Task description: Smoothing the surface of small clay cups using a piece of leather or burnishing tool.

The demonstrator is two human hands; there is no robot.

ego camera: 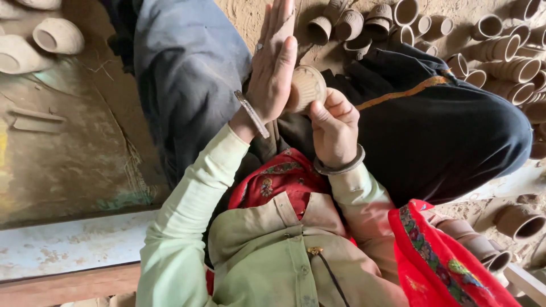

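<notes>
At ten o'clock, pale clay bowls (57,35) lie on a stained, muddy floor (68,148), and at seven o'clock a whitish plank (68,244) runs across the lower edge. Toward the middle, the left hand (273,68) stands upright with its fingers (278,23) stretched flat and close together, the palm pressed against the side of a small clay cup (307,86); a metal bangle (252,113) sits on that wrist. The cup is just above the centre of the view, held over the lap, clamped between the two hands. The right hand (334,128) grips it from below at its five o'clock side, fingers (335,102) curled round the rim and thumb against the base, so it is closed on the cup. A second bangle (341,166) rings the right wrist. From twelve to three o'clock a heap of unfired clay cups (500,57) lies on sandy ground, several stacked inside each other. At four o'clock more cups (520,220) rest beside a red patterned cloth (438,261)
</notes>
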